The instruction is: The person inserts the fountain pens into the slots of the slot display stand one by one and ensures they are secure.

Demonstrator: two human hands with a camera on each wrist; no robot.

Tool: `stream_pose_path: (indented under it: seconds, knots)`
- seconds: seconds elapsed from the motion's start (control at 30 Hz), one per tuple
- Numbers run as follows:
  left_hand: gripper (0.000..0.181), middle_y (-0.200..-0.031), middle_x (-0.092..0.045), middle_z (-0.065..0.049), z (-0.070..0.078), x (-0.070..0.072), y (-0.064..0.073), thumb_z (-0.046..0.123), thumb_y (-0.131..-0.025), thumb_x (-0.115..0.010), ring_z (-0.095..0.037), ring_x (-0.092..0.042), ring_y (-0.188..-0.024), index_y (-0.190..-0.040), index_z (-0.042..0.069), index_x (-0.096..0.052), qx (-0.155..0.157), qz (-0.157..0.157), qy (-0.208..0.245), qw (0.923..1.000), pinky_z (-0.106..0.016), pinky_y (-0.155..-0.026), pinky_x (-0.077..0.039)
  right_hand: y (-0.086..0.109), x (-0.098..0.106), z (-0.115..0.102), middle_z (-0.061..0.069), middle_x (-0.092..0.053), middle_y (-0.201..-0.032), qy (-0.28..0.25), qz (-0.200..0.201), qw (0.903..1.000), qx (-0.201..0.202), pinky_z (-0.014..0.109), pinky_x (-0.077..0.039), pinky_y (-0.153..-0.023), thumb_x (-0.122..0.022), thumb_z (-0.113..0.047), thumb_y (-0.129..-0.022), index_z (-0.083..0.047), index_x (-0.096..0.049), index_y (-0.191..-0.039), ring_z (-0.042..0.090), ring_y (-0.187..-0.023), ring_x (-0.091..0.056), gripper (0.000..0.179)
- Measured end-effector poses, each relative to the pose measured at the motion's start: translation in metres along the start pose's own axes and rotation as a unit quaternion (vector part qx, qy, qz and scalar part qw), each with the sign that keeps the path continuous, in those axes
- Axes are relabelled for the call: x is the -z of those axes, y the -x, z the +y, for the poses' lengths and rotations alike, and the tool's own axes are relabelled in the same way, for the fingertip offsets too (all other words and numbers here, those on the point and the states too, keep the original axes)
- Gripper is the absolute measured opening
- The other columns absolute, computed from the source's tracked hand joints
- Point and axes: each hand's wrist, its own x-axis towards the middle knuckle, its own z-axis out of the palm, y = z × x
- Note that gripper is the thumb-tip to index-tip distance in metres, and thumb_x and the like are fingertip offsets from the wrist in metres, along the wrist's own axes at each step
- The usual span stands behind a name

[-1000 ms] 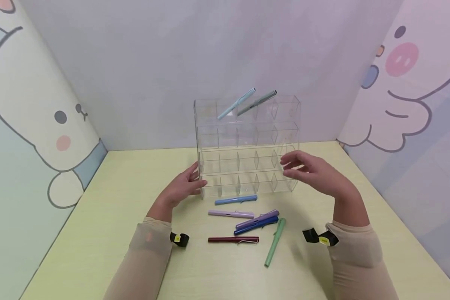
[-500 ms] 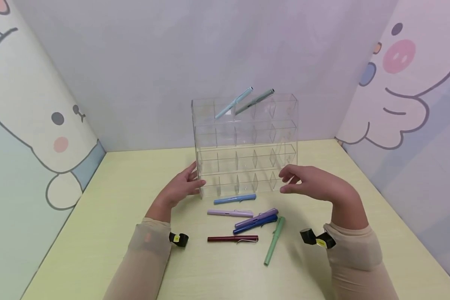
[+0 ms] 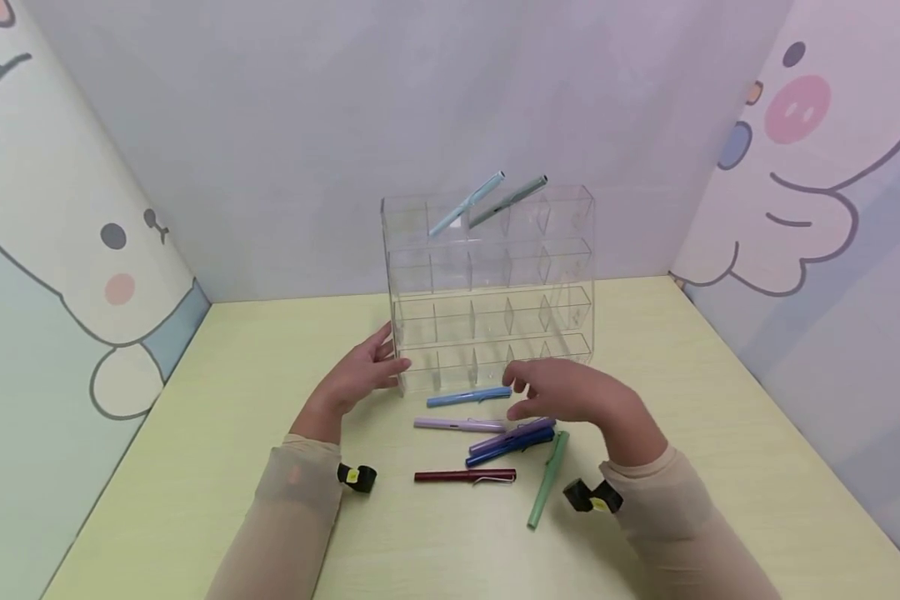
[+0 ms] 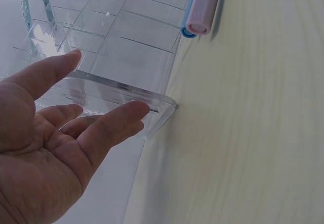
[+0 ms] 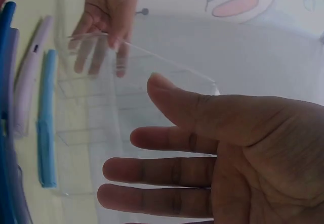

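Noted two slim blue/grey pens (image 3: 467, 204) in clear acrylic rack (image 3: 487, 275), six coloured pens (image 3: 453, 425) out, left hand (image 3: 354, 373), right hand (image 3: 570, 392) relaxed, ungripping.

Left grip (image 3: 356, 375) spread, thumb (image 3: 397, 367) apart; right grip (image 3: 570, 390) bent inward at wrist (image 3: 633, 431), fingers (image 5: 162, 172) extended.

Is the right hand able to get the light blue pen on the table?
Probably yes: the right hand is open near one end of the light blue pen, and nothing lies on top.

The right grip (image 5: 217, 158) hangs outstretched before a clear rack (image 5: 83, 107), a light-blue pen (image 5: 46, 123) beside the rack.
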Motion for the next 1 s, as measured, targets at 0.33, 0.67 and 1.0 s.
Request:
stream_pose_path:
  seconds: [0.33, 0.67, 1.0]
  knots:
    - [0.088, -0.164, -0.019, -0.003, 0.002, 0.001, -0.001, 0.027, -0.096, -0.066, -0.023, -0.051, -0.133, -0.159, 0.032, -0.005, -0.006, -0.006, -0.005, 1.0, -0.044, -0.106, -0.045, -0.035, -0.037, -0.009, 0.0, -0.068, -0.106, 0.062, -0.004, 0.9978, 0.024, 0.037, -0.052, -0.086, -0.068, -0.032, -0.093, -0.015, -0.067, -0.116, 0.014, -0.093, -0.061, 0.029]
    - [0.086, -0.164, -0.02, -0.005, 0.002, 0.001, -0.003, 0.023, -0.097, -0.064, -0.025, -0.05, -0.133, -0.16, 0.028, -0.005, -0.009, -0.004, -0.007, 0.9999, -0.043, -0.103, -0.048, -0.051, -0.055, -0.013, -0.002, -0.066, -0.095, 0.104, 0.012, 0.9944, 0.013, 0.034, -0.053, -0.08, -0.065, -0.02, -0.094, -0.014, -0.07, -0.103, 0.012, -0.077, -0.054, 0.012]
    - [0.089, -0.163, -0.021, -0.002, 0.0, 0.002, 0.0, 0.027, -0.095, -0.067, -0.024, -0.053, -0.131, -0.159, 0.031, -0.006, 0.001, 0.0, -0.004, 1.0, -0.045, -0.107, -0.044, -0.056, -0.066, -0.016, -0.006, -0.05, -0.074, 0.17, 0.032, 0.9847, 0.024, 0.028, -0.042, -0.061, -0.071, -0.021, -0.09, -0.017, -0.058, -0.079, 0.013, -0.066, -0.047, 0.018]
